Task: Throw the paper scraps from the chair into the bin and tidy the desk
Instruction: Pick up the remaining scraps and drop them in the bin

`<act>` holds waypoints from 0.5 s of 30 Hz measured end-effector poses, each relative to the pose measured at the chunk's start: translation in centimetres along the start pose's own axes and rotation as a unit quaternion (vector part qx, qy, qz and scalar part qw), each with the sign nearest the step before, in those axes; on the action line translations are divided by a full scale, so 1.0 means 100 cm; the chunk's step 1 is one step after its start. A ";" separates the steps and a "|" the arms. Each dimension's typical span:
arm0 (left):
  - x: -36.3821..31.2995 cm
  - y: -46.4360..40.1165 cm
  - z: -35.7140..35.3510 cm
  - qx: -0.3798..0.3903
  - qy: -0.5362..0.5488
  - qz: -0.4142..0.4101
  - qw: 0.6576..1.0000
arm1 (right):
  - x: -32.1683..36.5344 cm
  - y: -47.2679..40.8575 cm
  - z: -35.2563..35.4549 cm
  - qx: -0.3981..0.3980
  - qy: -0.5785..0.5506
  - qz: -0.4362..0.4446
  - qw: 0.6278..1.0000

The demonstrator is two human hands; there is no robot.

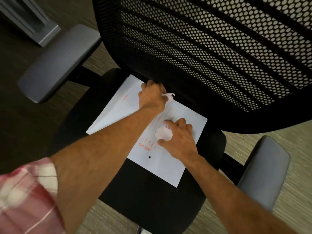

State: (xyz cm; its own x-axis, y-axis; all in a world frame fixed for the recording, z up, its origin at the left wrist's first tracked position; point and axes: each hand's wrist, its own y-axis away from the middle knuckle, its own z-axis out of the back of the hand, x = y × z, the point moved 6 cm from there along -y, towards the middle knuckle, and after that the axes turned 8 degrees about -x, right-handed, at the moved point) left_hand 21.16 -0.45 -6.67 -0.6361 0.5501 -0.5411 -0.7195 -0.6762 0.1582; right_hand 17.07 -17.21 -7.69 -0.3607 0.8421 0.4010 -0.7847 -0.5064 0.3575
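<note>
A black office chair seat (148,205) carries a flat white sheet (170,169) with red print and a second white sheet (118,112) to its left. My left hand (152,97) reaches to the back of the seat, fingers closed over a crumpled paper scrap (170,96) that pokes out at its right. My right hand (179,141) rests on the printed sheet, fingers curled around a crumpled white paper ball (163,134).
The chair's mesh backrest (211,48) rises right behind my hands. Grey armrests stand at the left (57,63) and right (263,171). A grey metal desk leg (33,22) is at the upper left. Pale carpet floor surrounds the chair.
</note>
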 end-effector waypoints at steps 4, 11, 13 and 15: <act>0.007 0.016 0.002 -0.016 0.039 -0.029 0.999 | 0.007 0.003 -0.002 0.014 0.048 0.014 0.999; 0.061 0.052 0.031 -0.020 0.065 -0.010 0.998 | 0.024 0.005 -0.001 0.011 0.034 0.037 0.999; 0.078 0.060 0.044 -0.019 0.079 0.004 0.997 | 0.028 0.008 0.002 -0.011 0.049 0.061 0.997; 0.096 0.070 0.060 -0.022 0.107 0.022 0.994 | 0.033 0.010 0.003 -0.025 0.064 0.073 0.995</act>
State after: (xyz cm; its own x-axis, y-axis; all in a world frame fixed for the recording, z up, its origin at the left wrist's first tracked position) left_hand 8.35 2.96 -5.82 -0.5891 0.4070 -0.6980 -0.6770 -0.7202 0.1515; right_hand 15.21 -15.03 -5.77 -0.5316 0.7784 0.3338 -0.7418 -0.6181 0.2600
